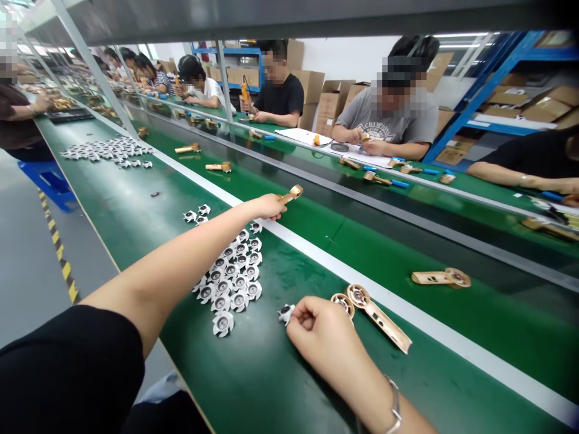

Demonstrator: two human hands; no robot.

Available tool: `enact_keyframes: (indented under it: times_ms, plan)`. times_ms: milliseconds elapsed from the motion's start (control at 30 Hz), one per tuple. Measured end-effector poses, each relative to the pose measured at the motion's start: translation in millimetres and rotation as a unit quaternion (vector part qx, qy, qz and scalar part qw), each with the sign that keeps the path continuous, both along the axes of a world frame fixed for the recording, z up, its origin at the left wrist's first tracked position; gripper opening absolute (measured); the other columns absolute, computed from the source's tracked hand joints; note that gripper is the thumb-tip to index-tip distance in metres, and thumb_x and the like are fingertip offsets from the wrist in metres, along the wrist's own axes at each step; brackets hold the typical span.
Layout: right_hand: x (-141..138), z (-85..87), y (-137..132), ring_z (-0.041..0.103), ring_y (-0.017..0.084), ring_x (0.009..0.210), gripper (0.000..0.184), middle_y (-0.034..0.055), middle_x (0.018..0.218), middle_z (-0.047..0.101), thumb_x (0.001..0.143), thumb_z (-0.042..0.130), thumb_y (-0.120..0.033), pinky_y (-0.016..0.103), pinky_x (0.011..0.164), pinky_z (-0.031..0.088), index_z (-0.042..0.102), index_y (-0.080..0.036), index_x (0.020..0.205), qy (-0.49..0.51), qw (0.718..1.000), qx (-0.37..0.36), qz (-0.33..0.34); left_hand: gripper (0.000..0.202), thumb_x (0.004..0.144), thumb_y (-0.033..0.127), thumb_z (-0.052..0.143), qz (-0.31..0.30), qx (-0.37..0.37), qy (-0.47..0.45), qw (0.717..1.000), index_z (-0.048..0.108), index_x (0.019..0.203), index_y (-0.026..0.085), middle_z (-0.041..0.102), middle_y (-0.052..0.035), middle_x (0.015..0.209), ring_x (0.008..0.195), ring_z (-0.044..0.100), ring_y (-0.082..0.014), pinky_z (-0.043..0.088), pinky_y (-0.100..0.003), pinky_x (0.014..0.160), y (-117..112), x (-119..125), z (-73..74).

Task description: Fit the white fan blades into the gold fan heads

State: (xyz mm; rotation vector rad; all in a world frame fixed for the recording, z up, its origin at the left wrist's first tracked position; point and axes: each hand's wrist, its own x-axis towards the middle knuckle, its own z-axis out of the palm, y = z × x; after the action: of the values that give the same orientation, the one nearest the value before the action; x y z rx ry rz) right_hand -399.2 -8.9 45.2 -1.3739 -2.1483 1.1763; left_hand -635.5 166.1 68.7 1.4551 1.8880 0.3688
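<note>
Stretched forward over the white strip, my left hand [270, 207] grips a gold plastic housing with a round head [295, 191]. My right hand [316, 325], low over the green bench, pinches a small grey-white fan wheel [285, 314] between thumb and fingers. Just beyond that hand lie a long gold half-shell [384, 322] and another gold shell [342, 303], partly hidden by the hand. Under and beside my left forearm spreads a cluster of grey-white fan wheels [230, 270], several of them covered by the arm.
On the green belt [335, 232] rest more gold housings [441, 277]. Farther left on the bench sits a large group of fan wheels [106, 149]. Co-workers sit across the line, one in a grey shirt [393, 117]. A metal post [93, 66] rises from the bench at the left.
</note>
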Motion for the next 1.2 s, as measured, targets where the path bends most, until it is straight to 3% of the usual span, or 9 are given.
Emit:
enact_keyframes:
  times_ms: [100,200,367,467,600,767,1033,1200]
  plan:
    - [10,9.1,10,0.064,0.016,0.058,0.011,0.0008,0.062,0.068,0.076,0.057,-0.019,0.024,0.056,0.048,0.066,-0.018,0.069,0.053,0.998,-0.017,-0.028,0.024,0.098,0.036,0.048,-0.03,0.036,-0.082,0.996,0.057,0.1,0.014,0.056,0.001,0.074,0.054,0.048,-0.0073,0.034,-0.019,0.045,-16,16,8.7]
    - [26,27.2,22,0.067,0.017,0.06,0.01,0.0024,0.065,0.071,0.077,0.064,-0.026,0.025,0.058,0.052,0.069,-0.018,0.073,0.096,0.992,0.013,-0.084,0.031,0.1,0.041,0.038,-0.066,0.05,-0.158,0.984,0.056,0.103,0.016,0.053,0.0017,0.071,0.053,0.047,-0.0079,0.032,-0.019,0.044,-59,34,15.8]
    - [51,58.8,28,0.07,0.017,0.059,0.014,0.0032,0.069,0.074,0.074,0.072,-0.033,0.022,0.053,0.055,0.074,-0.019,0.075,0.107,0.98,0.094,-0.136,0.042,0.101,0.043,0.037,-0.12,0.108,-0.291,0.943,0.043,0.137,0.022,0.054,0.0026,0.076,0.055,0.046,-0.0081,0.038,-0.019,0.049,-143,58,21.2]
    - [57,67.9,25,0.068,0.015,0.054,0.012,0.0012,0.067,0.074,0.073,0.076,-0.034,0.018,0.047,0.053,0.075,-0.022,0.073,0.077,0.972,0.163,-0.154,0.05,0.101,0.035,0.041,-0.118,0.132,-0.322,0.93,0.034,0.15,0.028,0.053,0.0024,0.078,0.057,0.046,-0.0081,0.039,-0.019,0.052,-171,64,17.9]
    - [57,70.0,23,0.068,0.014,0.053,0.01,-0.0008,0.068,0.074,0.073,0.076,-0.035,0.016,0.045,0.052,0.076,-0.025,0.073,0.045,0.96,0.23,-0.156,0.05,0.1,0.025,0.04,-0.123,0.153,-0.338,0.92,0.037,0.15,0.03,0.051,0.0022,0.077,0.06,0.045,-0.0084,0.04,-0.019,0.054,-180,67,5.9]
    - [59,66.4,26,0.069,0.012,0.054,0.004,-0.0043,0.069,0.075,0.075,0.075,-0.031,0.014,0.044,0.05,0.076,-0.029,0.073,0.03,0.961,0.243,-0.128,0.047,0.1,0.022,0.042,-0.161,0.221,-0.302,0.913,0.045,0.146,0.031,0.052,0.0005,0.08,0.069,0.049,-0.0102,0.043,-0.02,0.062,-178,67,-5.7]
    - [57,63.3,25,0.064,0.012,0.054,0.011,-0.0051,0.07,0.071,0.08,0.068,-0.022,0.022,0.048,0.047,0.073,-0.029,0.073,0.02,0.942,0.327,-0.069,0.05,0.1,0.017,0.039,-0.196,0.226,-0.238,0.924,0.042,0.146,0.036,0.058,0.0018,0.083,0.069,0.051,-0.0106,0.043,-0.02,0.066,-176,62,-4.2]
    - [54,61.2,26,0.067,0.014,0.064,0.011,-0.0039,0.075,0.072,0.081,0.068,-0.019,0.023,0.055,0.049,0.07,-0.027,0.073,0.023,0.934,0.352,-0.051,0.052,0.099,0.018,0.04,-0.22,0.237,-0.191,0.927,0.039,0.149,0.031,0.055,0.0017,0.078,0.068,0.052,-0.0109,0.044,-0.02,0.067,-176,59,-6.2]
